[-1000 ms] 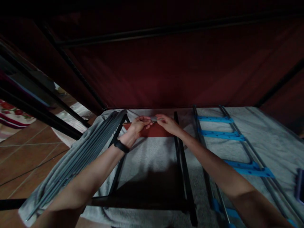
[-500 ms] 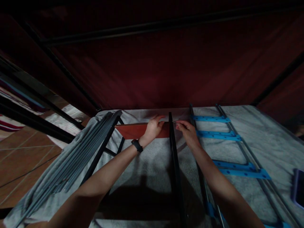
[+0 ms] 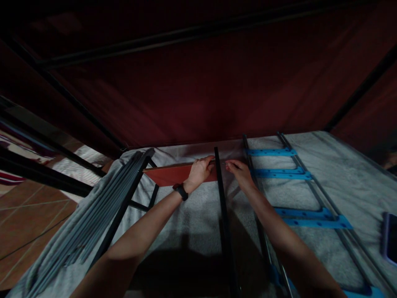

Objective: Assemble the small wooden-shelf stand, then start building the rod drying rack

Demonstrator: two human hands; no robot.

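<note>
Both hands sit a little lower on the grey cloth (image 3: 192,219) than half a second ago, and they have stayed on either side of the black bar (image 3: 221,194), where they went after pinching a small grey piece together a second ago. Left of that bar, the left hand (image 3: 200,171) curls over the top edge of the red-brown panel (image 3: 164,176), fingers closed on it, apparently to keep the panel's end pressed against the bar. Just right of the bar, the right hand (image 3: 240,171) is narrowed to a pinch at the bar's side; whatever it pinches is too small and dark to make out. Further right of the bar lies a frame with blue rungs (image 3: 282,171). Left of the panel rests a bundle of grey rods (image 3: 93,219).
</note>
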